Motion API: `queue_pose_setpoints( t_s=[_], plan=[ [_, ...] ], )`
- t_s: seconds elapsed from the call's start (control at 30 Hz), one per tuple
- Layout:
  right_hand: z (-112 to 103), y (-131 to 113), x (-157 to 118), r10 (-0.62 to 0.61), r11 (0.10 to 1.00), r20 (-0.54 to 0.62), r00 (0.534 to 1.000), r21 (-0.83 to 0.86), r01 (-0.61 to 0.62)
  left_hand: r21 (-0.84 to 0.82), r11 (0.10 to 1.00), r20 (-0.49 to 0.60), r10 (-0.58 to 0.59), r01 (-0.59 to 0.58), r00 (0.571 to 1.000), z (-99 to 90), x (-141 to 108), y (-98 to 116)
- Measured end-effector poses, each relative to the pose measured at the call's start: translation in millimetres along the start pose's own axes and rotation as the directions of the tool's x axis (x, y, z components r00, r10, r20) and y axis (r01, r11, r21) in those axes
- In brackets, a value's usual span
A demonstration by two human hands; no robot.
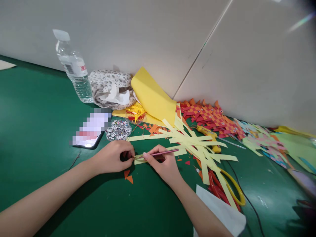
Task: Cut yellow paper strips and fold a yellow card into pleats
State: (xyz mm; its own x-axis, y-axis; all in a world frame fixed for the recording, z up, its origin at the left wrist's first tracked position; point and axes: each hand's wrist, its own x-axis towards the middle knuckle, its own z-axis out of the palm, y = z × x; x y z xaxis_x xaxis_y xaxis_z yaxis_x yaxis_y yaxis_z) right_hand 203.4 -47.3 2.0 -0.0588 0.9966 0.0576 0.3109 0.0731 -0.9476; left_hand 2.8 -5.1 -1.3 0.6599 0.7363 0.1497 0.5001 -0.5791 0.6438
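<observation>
My left hand [113, 158] pinches one end of a short pale yellow paper strip [140, 161] just above the green table. In my right hand [165, 168] is a slim pink pen-like stick [169, 151], held like a pencil. The stick's tip points left along the strip, close to my left fingertips; whether it touches the paper I cannot tell. Orange paper scraps [128, 177] lie below the strip. Right of my hands, a loose pile of long pale yellow strips [197, 144] spreads over the table.
Behind stand a water bottle [74, 69] and a patterned tissue pouch [111, 82]. A phone [91, 130] and googly eyes [118, 130] lie left. Yellow card [158, 95] and red-orange woven paper pieces [209, 115] are against the wall. Yellow-handled scissors [240, 197] lie right.
</observation>
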Motion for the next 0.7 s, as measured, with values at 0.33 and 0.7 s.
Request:
queue_pose_setpoints(
  t_s=[0.33, 0.7],
  plan=[
    [-0.6, -1.4, -0.2, 0.011, 1.000, 0.010, 1.000, 0.009, -0.011, 0.011, 1.000, 0.003, 0.024, -0.024, 1.000, -2.6, 0.8, 2.0],
    [-1.2, 0.4, 1.9, 0.044, 0.997, 0.016, 0.999, 0.068, -0.045, 0.006, 1.000, -0.011, 0.013, -0.012, 1.000, 0.9, 1.2, -1.9]
  ],
)
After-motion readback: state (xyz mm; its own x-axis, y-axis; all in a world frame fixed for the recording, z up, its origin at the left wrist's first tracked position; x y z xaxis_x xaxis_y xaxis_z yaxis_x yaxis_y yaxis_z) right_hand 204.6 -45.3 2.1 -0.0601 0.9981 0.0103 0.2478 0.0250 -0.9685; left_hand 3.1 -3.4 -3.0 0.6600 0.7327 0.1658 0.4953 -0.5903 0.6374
